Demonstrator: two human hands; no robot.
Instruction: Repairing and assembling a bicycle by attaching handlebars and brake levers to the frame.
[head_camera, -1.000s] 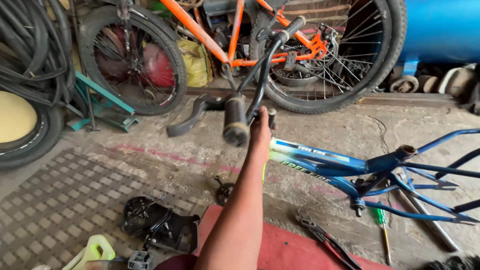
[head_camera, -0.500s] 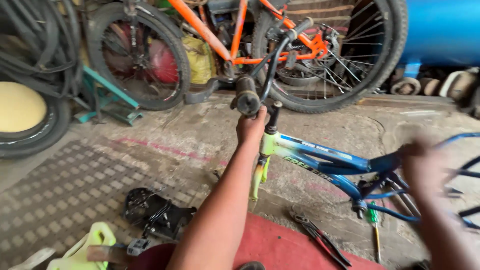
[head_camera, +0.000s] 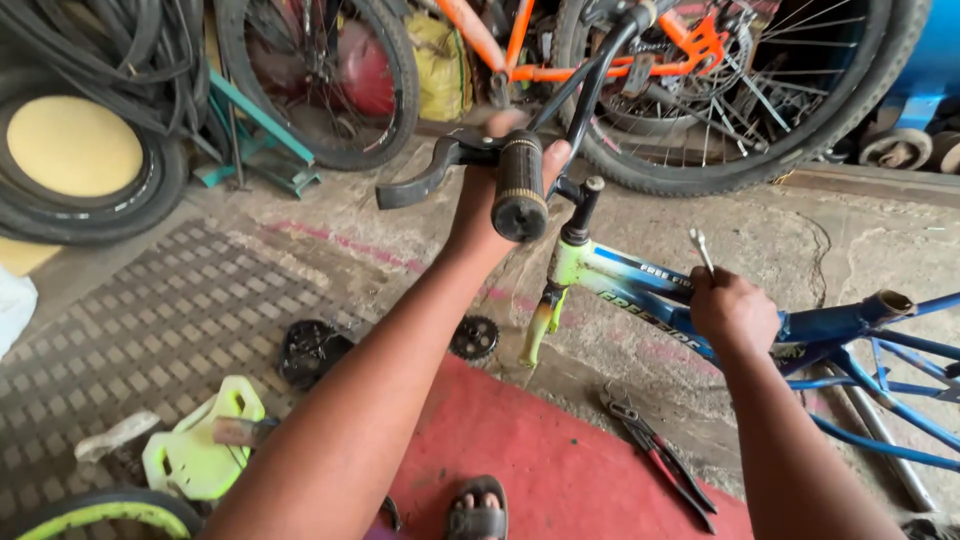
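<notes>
While you fix the blue bike frame (head_camera: 640, 285), hold tight.
Your left hand (head_camera: 490, 205) fingers wrap the handlebar grip (head_camera: 519, 185); your right hand (head_camera: 733, 310) squeezes a spanner (head_camera: 701, 247). Keep the bars steady.

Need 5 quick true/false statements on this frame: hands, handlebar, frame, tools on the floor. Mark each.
1. The left hand grips the black handlebar grip. True.
2. The right hand is empty. False: it holds a small wrench.
3. The bike frame is red. False: it is blue, fading to green at the front.
4. Pliers lie on the floor beside the red mat. True.
5. A sprocket hangs on the wall. False: it lies on the floor.
</notes>
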